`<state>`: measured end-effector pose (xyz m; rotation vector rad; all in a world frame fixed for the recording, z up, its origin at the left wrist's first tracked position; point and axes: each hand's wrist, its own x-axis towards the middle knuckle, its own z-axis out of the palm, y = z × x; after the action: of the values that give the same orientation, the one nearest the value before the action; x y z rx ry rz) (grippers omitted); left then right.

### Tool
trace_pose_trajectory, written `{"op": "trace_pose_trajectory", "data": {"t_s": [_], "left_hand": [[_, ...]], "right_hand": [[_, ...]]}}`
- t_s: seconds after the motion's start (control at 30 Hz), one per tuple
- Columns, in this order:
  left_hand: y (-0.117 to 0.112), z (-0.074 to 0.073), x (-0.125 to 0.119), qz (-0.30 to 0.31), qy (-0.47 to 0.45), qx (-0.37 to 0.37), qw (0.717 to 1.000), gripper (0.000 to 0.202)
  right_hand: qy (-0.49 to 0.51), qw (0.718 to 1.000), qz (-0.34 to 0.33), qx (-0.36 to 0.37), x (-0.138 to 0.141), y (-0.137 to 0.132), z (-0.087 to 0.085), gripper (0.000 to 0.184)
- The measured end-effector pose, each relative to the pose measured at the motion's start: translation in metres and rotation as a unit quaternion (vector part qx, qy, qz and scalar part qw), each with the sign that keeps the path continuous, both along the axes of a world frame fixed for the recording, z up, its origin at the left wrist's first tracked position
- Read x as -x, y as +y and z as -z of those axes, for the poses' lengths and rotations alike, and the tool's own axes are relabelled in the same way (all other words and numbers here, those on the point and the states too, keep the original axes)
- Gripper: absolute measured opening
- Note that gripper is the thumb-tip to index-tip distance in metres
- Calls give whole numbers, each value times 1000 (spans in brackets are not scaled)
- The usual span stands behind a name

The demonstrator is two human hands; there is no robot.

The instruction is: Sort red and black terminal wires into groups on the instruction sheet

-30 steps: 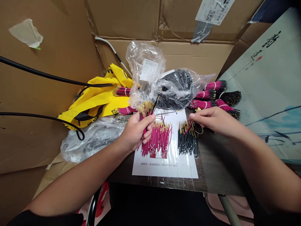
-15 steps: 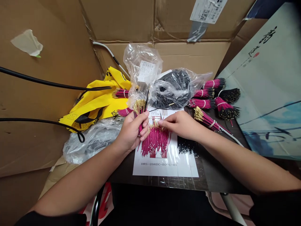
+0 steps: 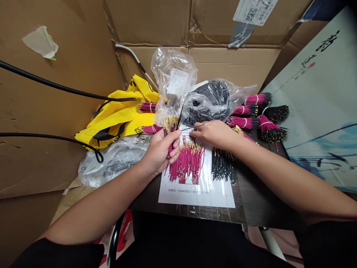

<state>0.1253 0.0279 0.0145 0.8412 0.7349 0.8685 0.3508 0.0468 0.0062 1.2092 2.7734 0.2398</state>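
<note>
My left hand [image 3: 164, 147] is closed around a bundle of magenta wires [image 3: 170, 122] whose gold tips point up. A black wire [image 3: 182, 111] stands up out of the same grip, and another thin black wire with a gold tip stretches right across the fingers of my right hand [image 3: 208, 131]. The right fingertips are pinched together over the upper ends of a spread of loose magenta wires [image 3: 187, 162]; a short dark piece shows at them, too small to name. Loose black wires [image 3: 223, 167] lie just below that hand. Both spreads lie partly on a printed white sheet [image 3: 195, 197].
Tied wire bundles [image 3: 245, 122] lie at the right. Behind the hands sit a clear bag of black wires [image 3: 212, 96] and a labelled plastic bag [image 3: 174, 67]. A yellow bag [image 3: 117, 111] and crumpled plastic [image 3: 111, 160] lie left. Cardboard walls [image 3: 150, 22] enclose the back and left.
The right hand has moved slightly up and away from the magenta wires, uncovering more of the black wires. The left hand keeps its bundle. The whole view has shifted a little.
</note>
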Motion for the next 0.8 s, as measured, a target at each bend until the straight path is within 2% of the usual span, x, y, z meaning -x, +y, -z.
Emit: {"op": "trace_pose_trajectory", "data": {"t_s": [0.13,0.33,0.6,0.7,0.8], "left_hand": [[0,1,0,10,4,-2,1000,34],[1,1,0,9,-2,-9,1000,34],[1,1,1,9,-7,-5,1000,32],[1,1,1,10,-8,-3,1000,33],[0,1,1,19,-7,-4,1000,34]], "right_hand": [[-49,997,-53,-41,-2,4,3,19],[-95,984,-118,-89,-10,10,1,21],[-50,987,-61,-141,-30,4,-4,28],[-25,986,-46,-155,-37,-13,-8,30],[-11,982,-50,-180,-44,-43,-12,27]]}}
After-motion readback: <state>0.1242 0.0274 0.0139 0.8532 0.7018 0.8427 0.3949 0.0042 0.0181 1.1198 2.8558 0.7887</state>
